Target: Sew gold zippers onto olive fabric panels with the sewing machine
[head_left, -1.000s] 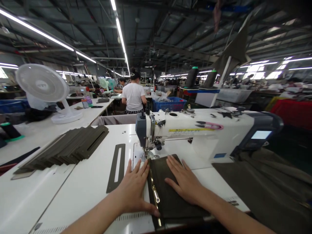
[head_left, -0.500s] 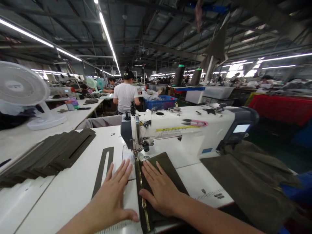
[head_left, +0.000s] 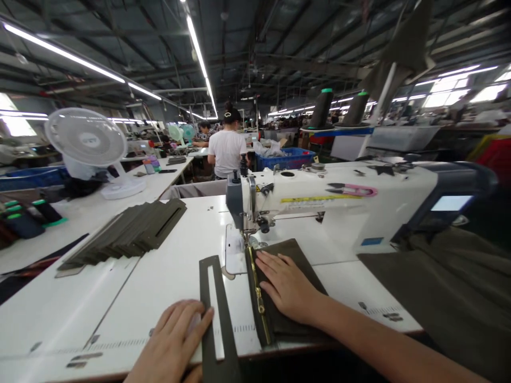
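My right hand [head_left: 289, 287] lies flat with fingers outstretched on a dark olive fabric piece [head_left: 295, 252], beside its gold zipper [head_left: 258, 298]. The zipper's far end runs under the presser foot of the white sewing machine [head_left: 319, 210]. My left hand [head_left: 175, 335] is closed at the left edge of a dark panel with a long slot [head_left: 205, 287], its index finger along the panel. That panel reaches over the table's near edge, left of the zipper. The left thumb is mostly hidden.
A stack of similar slotted panels [head_left: 128, 234] lies on the white table at left. Behind it stands a white fan [head_left: 88, 141]. Loose olive fabric [head_left: 431, 287] covers the right side. Pink-handled thread snips [head_left: 353, 190] rest on the machine. A person [head_left: 227, 146] sits ahead, facing away.
My left hand has moved from beside the needle toward the near edge, onto the slotted panel, which has come nearer. My right hand stays on the fabric. The view has turned left.
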`<state>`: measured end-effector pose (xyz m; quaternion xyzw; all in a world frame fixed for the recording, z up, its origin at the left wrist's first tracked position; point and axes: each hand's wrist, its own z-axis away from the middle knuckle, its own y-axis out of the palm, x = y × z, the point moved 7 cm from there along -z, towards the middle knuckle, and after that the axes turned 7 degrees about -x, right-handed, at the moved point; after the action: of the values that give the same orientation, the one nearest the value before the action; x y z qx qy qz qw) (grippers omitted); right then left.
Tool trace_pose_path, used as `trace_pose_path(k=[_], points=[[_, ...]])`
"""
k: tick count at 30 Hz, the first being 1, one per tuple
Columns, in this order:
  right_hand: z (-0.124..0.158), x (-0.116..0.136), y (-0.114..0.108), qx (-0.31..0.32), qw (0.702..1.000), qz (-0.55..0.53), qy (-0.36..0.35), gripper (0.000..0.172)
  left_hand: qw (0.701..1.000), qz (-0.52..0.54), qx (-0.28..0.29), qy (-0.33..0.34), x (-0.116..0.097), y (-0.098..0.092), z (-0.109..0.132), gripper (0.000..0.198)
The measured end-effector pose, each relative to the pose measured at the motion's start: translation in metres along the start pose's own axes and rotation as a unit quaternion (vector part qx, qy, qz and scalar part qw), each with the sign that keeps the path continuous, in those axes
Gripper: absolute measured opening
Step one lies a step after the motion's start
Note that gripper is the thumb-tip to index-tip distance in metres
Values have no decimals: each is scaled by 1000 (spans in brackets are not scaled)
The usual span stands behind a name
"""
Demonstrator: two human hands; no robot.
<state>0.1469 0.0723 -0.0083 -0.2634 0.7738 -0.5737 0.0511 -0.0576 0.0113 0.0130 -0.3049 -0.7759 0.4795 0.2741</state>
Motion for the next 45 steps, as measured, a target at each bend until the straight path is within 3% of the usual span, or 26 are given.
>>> trace_pose_path(k=[4, 10, 15, 18, 21, 26, 31, 37, 41, 45], points=[[1, -1, -1, -25, 999, 9, -36, 46, 997, 71, 1, -29, 3, -8, -19, 61], [0, -1, 5, -11, 999, 21, -41, 49, 990, 128, -24, -59, 29, 16, -54, 33], [-2, -4, 3, -19, 999, 12, -36, 49, 991, 116, -23, -55, 55, 39, -68, 43], [-1, -5, 5, -17, 999, 8, -37, 49, 988, 143, -26, -58, 61, 41, -68, 45], [2, -2, 6, -16, 999, 6, -32, 50, 980, 173, -85, -41, 47, 30, -70, 46], [7, 8, 4, -15, 1000, 3, -24, 52, 981, 116, -153, 29, -2, 27, -92, 42], [7, 11, 0, -28, 999, -4, -32, 54, 995, 53, -74, 29, -17, 48, -114, 31], [6, 10, -2, -33, 999, -7, -34, 55, 999, 44, 1, 16, -16, 53, -110, 32], [2, 7, -3, -24, 999, -24, -15, 52, 999, 34, 21, 25, -18, 57, -111, 28], [-6, 3, -3, -38, 997, -49, 35, 46, 999, 25, -1, 41, -18, 57, -115, 25]])
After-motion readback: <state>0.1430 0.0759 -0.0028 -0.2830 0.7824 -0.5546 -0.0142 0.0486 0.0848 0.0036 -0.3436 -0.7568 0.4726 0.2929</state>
